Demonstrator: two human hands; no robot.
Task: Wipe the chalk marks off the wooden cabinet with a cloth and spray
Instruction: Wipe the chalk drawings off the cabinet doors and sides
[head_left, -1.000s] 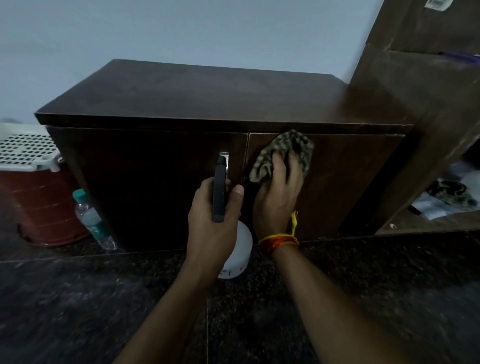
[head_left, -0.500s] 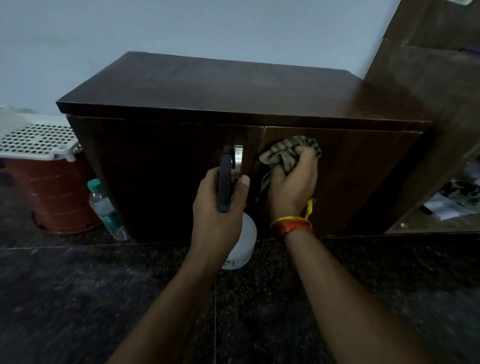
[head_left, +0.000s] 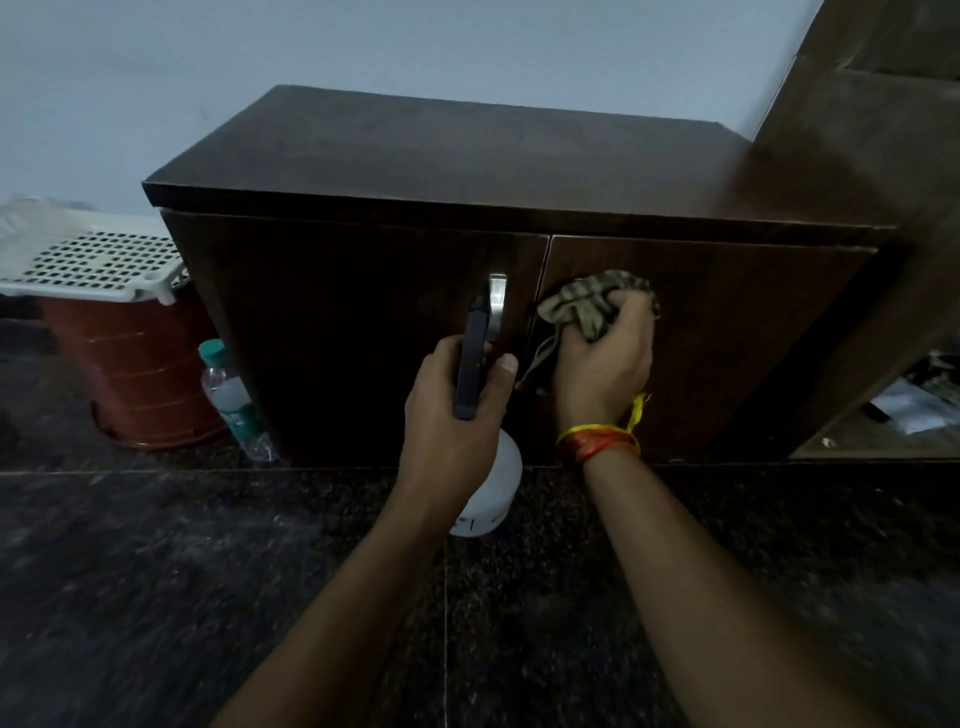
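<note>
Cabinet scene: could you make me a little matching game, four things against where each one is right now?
Things:
1. cloth
2. spray bottle
3. water bottle
4. laundry basket

Places:
A. on the floor, far left, under a white perforated lid
B. gripped in the left hand
C. bunched in the right hand, against the cabinet's right door
D. on the floor at the cabinet's left corner

Pairs: 1-C, 2-B, 3-D, 4-A

Basket (head_left: 98, 265) and bottle (head_left: 234, 400) left of cabinet (head_left: 441, 166); cloth (head_left: 587, 306) on right door (head_left: 727, 332).
</note>
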